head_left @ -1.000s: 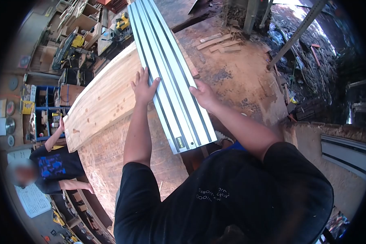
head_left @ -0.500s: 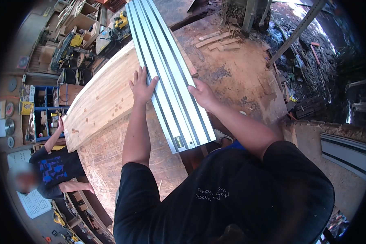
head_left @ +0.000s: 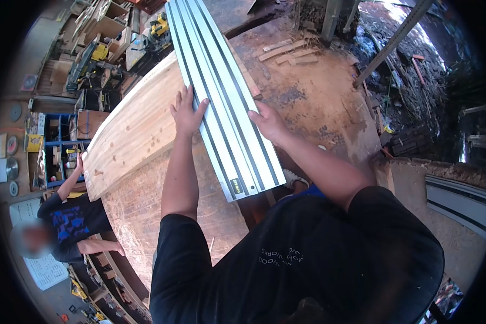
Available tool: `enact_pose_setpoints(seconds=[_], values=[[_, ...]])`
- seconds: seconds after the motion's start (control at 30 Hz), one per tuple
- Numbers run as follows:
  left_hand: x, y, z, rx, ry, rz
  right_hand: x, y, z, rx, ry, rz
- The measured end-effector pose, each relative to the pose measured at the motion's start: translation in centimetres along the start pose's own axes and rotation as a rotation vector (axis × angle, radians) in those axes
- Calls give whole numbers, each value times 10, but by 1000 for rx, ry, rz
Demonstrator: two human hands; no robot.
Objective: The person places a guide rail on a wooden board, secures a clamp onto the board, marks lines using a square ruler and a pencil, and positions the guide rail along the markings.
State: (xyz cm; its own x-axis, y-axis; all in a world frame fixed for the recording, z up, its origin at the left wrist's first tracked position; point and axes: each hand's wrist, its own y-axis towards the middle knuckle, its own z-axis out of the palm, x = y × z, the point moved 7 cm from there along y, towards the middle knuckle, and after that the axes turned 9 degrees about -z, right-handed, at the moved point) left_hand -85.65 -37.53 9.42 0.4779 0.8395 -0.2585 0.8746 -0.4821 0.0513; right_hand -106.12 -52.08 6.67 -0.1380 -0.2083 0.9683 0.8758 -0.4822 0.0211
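A long silver guide rail (head_left: 216, 92) with dark stripes and a yellow-black label lies across a pale wooden board (head_left: 140, 121), and its near end juts past the workbench (head_left: 173, 200). My left hand (head_left: 187, 113) rests with fingers spread at the rail's left edge, its fingertips over the seam with the board and the thumb on the rail. At the rail's right edge, my right hand (head_left: 269, 123) grips it with the thumb on top; the other fingers are partly hidden.
A co-worker (head_left: 67, 221) stands at the left, one hand on the board's far end and the other on the bench edge. Power tools (head_left: 94, 59) and a blue shelf (head_left: 59, 146) are beyond. Wood offcuts (head_left: 291, 53) lie at the upper right, near a metal post (head_left: 391, 46).
The rail's near end has shifted very slightly left, and both my hands have moved slightly with it. My grip looks the same.
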Motion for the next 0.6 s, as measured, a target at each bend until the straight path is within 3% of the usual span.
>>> enact_pose_setpoints(seconds=[0.6], values=[[0, 1, -2, 18, -3, -17, -33, 28, -8, -9, -50, 241]])
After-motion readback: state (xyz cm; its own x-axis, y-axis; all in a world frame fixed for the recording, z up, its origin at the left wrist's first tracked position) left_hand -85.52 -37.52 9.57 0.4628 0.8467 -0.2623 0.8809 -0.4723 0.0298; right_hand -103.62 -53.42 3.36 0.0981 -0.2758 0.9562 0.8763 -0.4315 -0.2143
